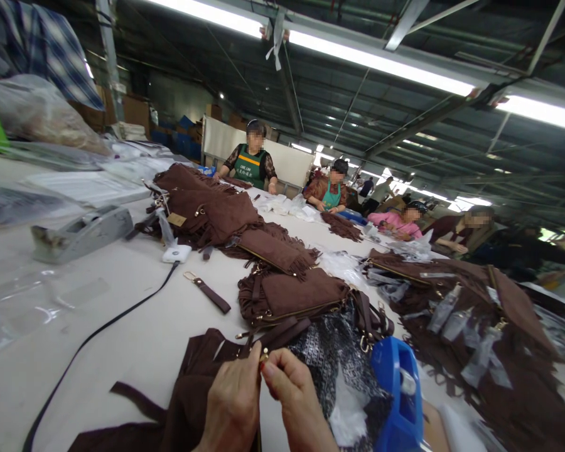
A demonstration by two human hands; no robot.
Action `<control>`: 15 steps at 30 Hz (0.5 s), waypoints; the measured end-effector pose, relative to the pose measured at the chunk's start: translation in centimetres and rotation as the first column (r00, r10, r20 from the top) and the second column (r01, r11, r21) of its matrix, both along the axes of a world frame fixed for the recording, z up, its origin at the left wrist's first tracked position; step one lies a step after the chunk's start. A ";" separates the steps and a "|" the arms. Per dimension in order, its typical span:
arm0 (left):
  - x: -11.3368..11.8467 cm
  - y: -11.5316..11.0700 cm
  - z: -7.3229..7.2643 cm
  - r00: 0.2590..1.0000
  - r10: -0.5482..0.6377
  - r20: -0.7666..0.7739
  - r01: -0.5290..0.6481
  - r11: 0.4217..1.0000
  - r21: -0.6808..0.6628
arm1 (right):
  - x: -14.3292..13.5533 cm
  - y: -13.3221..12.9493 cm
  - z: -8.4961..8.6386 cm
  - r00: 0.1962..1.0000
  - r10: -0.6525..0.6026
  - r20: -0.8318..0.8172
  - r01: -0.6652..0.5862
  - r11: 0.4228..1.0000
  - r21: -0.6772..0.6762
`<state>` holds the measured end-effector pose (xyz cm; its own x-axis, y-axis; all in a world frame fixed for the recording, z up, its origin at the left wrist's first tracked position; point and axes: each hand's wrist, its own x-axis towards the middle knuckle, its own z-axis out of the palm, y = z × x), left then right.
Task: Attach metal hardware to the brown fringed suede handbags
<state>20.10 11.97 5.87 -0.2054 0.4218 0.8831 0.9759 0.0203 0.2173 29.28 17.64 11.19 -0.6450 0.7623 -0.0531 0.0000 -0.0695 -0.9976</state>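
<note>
My left hand (pixel 234 397) and my right hand (pixel 295 388) meet low in the middle of the view. Thumbs and fingertips pinch a small gold metal fitting (pixel 264 356) between them; its exact kind is too small to make out. A brown suede-like bag piece (pixel 179 402) lies under and left of my left hand, with a loose strap. Just beyond my fingers sits a brown fringed bag (pixel 294 295) with a gold zipper. To the right of my right hand are black-and-white printed plastic (pixel 327 345) and a blue tape dispenser (pixel 398 392).
Brown fringed bags (pixel 207 210) are heaped farther back. A wrist strap (pixel 210 295), a grey tape dispenser (pixel 82 233) and a white device (pixel 176 253) with a black cord lie left. More bags with plastic-wrapped fittings (pixel 471 314) spread right. Several people sit along the table's far side.
</note>
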 end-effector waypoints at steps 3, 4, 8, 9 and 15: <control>0.3 0.6 0.2 0.997 0.052 -0.061 -0.055 0.998 -0.035 | -0.3 -0.7 -0.8 0.995 -0.062 -0.074 0.053 0.990 -0.128; 0.4 0.7 0.3 0.996 0.061 -0.067 -0.064 0.997 -0.041 | -0.4 -1.0 -1.1 0.991 -0.060 -0.118 0.040 0.985 -0.165; 0.1 0.9 0.3 0.994 0.095 -0.052 -0.096 0.995 -0.021 | 0.0 -1.4 -1.7 0.975 -0.054 -0.214 0.017 0.985 -0.173; 0.1 0.9 0.3 0.994 0.101 -0.035 -0.101 0.995 -0.021 | 0.1 -1.3 -1.8 0.978 -0.086 -0.193 0.057 0.987 -0.148; 0.2 0.8 0.9 0.996 0.079 0.037 -0.078 0.997 -0.026 | 0.2 -0.2 -2.3 0.977 -0.200 -0.071 0.202 0.979 0.018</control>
<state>20.28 12.75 6.78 -0.2714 0.4244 0.8639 0.9623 0.1020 0.2522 29.46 17.47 8.90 -0.4800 0.8773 0.0067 -0.0798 -0.0361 -0.9962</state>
